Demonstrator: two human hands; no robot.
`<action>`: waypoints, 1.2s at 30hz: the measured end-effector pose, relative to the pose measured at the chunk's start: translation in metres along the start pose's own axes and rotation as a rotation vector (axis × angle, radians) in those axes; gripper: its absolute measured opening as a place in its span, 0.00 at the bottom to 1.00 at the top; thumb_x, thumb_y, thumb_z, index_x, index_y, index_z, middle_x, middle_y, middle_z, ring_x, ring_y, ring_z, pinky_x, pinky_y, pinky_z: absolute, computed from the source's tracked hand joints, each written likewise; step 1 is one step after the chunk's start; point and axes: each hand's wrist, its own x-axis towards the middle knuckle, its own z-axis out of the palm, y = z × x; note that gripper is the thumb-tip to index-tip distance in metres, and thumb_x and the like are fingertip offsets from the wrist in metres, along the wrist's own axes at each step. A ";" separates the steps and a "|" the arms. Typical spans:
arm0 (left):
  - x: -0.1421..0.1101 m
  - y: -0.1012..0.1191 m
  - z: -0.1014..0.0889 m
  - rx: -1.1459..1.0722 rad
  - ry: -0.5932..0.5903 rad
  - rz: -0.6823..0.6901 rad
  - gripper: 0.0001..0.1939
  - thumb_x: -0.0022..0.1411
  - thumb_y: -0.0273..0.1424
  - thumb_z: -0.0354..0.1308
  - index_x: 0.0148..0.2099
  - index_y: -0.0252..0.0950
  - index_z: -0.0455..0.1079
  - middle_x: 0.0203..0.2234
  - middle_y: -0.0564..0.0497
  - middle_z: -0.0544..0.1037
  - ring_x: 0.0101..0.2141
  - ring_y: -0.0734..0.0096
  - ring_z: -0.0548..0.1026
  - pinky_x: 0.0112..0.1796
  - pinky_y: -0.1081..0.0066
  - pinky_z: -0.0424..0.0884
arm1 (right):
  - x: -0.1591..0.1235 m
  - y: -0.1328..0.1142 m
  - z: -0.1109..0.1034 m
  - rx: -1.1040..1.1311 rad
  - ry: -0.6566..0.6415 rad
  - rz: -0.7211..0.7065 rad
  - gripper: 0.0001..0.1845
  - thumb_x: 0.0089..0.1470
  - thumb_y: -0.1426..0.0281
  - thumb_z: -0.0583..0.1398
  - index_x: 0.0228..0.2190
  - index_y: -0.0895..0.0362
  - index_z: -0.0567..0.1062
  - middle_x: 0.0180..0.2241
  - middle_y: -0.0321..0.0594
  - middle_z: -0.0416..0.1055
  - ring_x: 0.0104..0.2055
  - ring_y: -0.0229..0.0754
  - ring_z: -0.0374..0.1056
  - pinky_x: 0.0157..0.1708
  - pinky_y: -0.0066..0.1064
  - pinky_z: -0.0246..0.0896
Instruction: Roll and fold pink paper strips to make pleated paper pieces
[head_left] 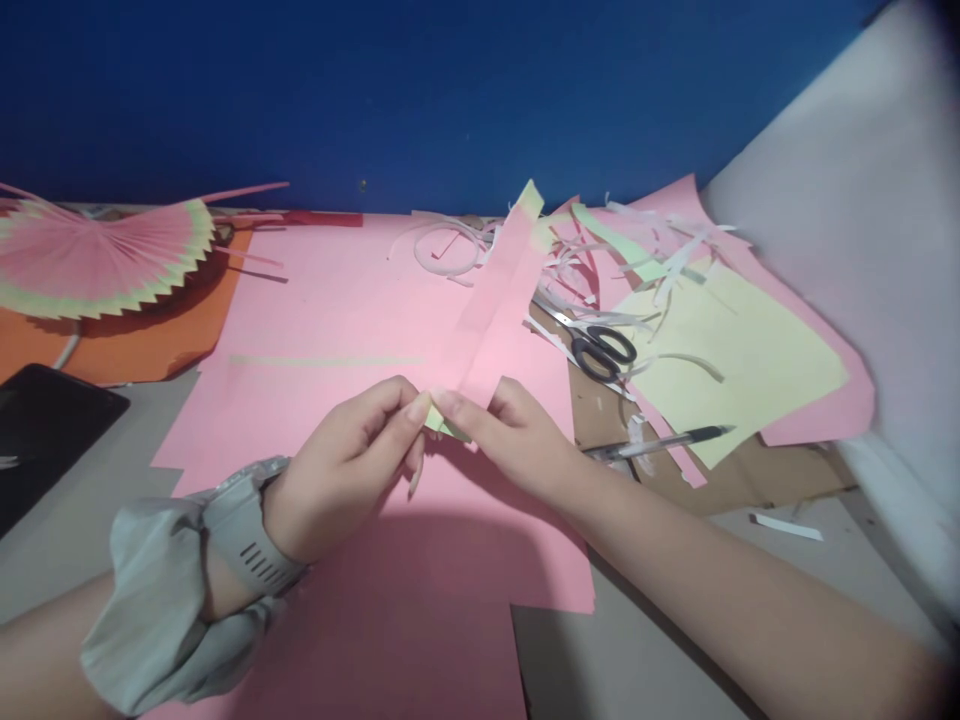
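Between my two hands is a long pink paper strip [496,290] with pale green ends, tilted up and away to the right. My left hand [360,450] pinches its near green end between thumb and forefinger. My right hand [525,435] grips the same end, its thumb almost touching my left thumb. The fingertips partly hide that end, which looks folded. Below lie large pink paper sheets [322,300], with a thin pale green line [326,360] across them beyond my left hand.
A pleated pink and green paper fan [105,255] rests on orange paper [202,340] at the left, near a black phone-like object [60,430]. At the right are black-handled scissors [600,350], a pen [660,442], paper scraps [675,265] and yellow-green paper [765,350]. A blue wall [465,100] stands behind.
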 end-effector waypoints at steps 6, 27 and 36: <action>0.002 0.000 0.000 -0.001 -0.006 -0.008 0.16 0.66 0.40 0.44 0.27 0.37 0.59 0.16 0.59 0.64 0.16 0.81 0.58 0.20 0.78 0.57 | -0.002 -0.005 0.003 0.034 -0.119 -0.021 0.23 0.60 0.60 0.50 0.19 0.59 0.69 0.20 0.36 0.64 0.27 0.36 0.62 0.30 0.29 0.57; 0.003 -0.002 0.000 -0.130 -0.026 0.037 0.14 0.66 0.38 0.43 0.30 0.38 0.58 0.16 0.60 0.64 0.16 0.81 0.58 0.21 0.79 0.58 | -0.002 -0.009 0.005 0.029 -0.166 -0.093 0.20 0.59 0.62 0.52 0.21 0.59 0.72 0.19 0.33 0.64 0.23 0.33 0.58 0.28 0.25 0.58; 0.000 0.000 0.000 -0.096 -0.044 0.025 0.16 0.67 0.37 0.43 0.27 0.37 0.59 0.14 0.61 0.63 0.16 0.82 0.58 0.21 0.79 0.57 | -0.002 -0.006 0.006 0.063 -0.216 -0.083 0.22 0.58 0.59 0.51 0.20 0.58 0.71 0.20 0.35 0.67 0.25 0.35 0.63 0.30 0.28 0.59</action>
